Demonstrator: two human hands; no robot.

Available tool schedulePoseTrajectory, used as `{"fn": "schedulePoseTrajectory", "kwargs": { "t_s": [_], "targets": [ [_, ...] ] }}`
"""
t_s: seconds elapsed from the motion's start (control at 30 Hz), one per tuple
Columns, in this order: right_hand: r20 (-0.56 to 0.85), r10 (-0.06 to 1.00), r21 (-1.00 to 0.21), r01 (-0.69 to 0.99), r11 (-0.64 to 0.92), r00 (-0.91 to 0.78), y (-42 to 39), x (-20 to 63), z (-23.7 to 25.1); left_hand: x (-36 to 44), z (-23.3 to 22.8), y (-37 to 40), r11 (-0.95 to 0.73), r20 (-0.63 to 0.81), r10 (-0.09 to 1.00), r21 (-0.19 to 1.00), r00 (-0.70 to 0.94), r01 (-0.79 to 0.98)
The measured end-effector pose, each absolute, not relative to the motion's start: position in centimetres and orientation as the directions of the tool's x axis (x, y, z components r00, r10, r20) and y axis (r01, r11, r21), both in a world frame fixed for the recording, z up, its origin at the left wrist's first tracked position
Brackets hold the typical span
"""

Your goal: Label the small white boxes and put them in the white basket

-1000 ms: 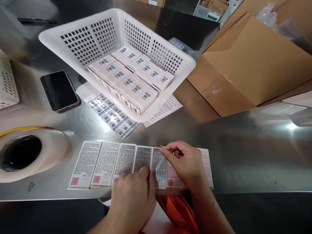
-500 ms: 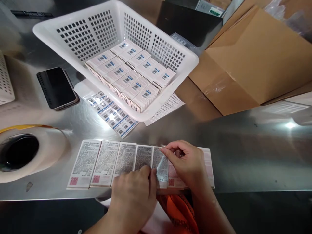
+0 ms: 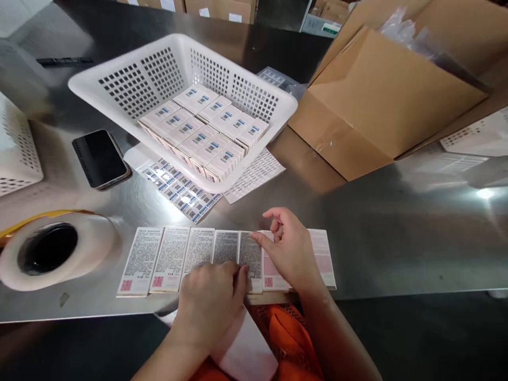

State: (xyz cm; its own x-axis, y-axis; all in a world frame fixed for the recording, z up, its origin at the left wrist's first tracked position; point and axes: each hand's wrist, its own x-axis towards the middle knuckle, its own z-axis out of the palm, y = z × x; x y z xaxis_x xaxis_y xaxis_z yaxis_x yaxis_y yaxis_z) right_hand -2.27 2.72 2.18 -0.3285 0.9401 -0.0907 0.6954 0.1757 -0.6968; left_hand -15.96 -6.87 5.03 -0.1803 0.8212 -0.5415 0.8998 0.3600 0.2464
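Note:
A row of several slim cartons [image 3: 143, 259] with printed text and pink codes lies along the table's front edge. My left hand [image 3: 210, 301] is closed over the lower ends of the middle cartons. A white sheet [image 3: 248, 344] shows at both sides of that hand, seemingly gripped in its curled fingers, which hide the hold. My right hand [image 3: 288, 248] rests over the right part of the row. Its thumb touches the top of a text-printed carton [image 3: 251, 259], and its bent index finger is raised apart from the thumb.
A white basket [image 3: 283, 98] of small boxes with blue code stickers stands behind the row. Under its front lie sticker sheets [image 3: 182, 190]. A phone [image 3: 99, 159] and a tape roll [image 3: 87, 243] are to the left, a cardboard box [image 3: 357, 106] to the right.
My right index finger has lifted away from the thumb, and the thumb now lies on the carton's top. My left hand stays at the cartons' lower ends. The camera view has shifted.

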Motion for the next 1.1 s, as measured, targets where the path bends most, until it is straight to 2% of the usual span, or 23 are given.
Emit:
{"fn": "schedulePoseTrajectory", "kwargs": {
  "t_s": [0.13,0.27,0.37,0.47,0.6,0.73,0.83,0.9,0.97,1.1],
  "targets": [
    [-0.08,0.915,-0.723,0.655,0.22,-0.395,3.0,-2.2,2.2,-16.1,5.3,-7.5,0.328,-0.504,0.851,0.287,-0.15,0.9],
    [-0.04,0.9,-0.692,0.662,0.288,-0.434,2.6,-2.0,2.9,-16.3,5.3,-8.5,0.357,-0.462,0.868,0.325,-0.183,0.876],
    [-0.038,0.839,-0.666,0.64,0.384,-0.543,1.1,-1.1,3.5,-16.6,5.5,-9.4,0.446,-0.374,0.877,0.403,-0.301,0.799],
    [-0.031,0.738,-0.69,0.549,0.472,-0.674,-0.8,0.9,4.2,-16.8,5.9,-10.2,0.516,-0.221,0.853,0.498,-0.473,0.697],
    [0.096,0.792,-0.802,0.426,0.42,-0.602,-3.3,3.2,5.1,-15.9,6.1,-10.3,0.486,-0.09,0.816,0.642,-0.57,0.593],
    [0.253,0.761,-0.754,0.371,0.542,-0.597,-5.0,2.8,5.3,-14.4,5.7,-9.6,0.357,-0.118,0.855,0.841,-0.505,0.407],
    [0.432,0.752,-0.698,0.343,0.629,-0.498,-5.4,2.1,4.5,-14.3,5.7,-9.5,0.279,-0.205,0.922,0.941,-0.33,0.193],
    [0.495,0.769,-0.696,0.346,0.629,-0.405,-5.2,1.9,3.9,-14.7,5.8,-9.8,0.308,-0.291,0.939,0.949,-0.183,0.071],
    [0.513,0.786,-0.7,0.361,0.616,-0.347,-5.1,1.9,3.5,-15.1,5.8,-10.3,0.336,-0.332,0.937,0.942,-0.112,0.016],
    [0.571,0.781,-0.687,0.373,0.623,-0.253,-5.5,1.5,3.2,-15.5,5.5,-11.3,0.298,-0.286,0.944,0.953,-0.163,0.05]
  ]
}}
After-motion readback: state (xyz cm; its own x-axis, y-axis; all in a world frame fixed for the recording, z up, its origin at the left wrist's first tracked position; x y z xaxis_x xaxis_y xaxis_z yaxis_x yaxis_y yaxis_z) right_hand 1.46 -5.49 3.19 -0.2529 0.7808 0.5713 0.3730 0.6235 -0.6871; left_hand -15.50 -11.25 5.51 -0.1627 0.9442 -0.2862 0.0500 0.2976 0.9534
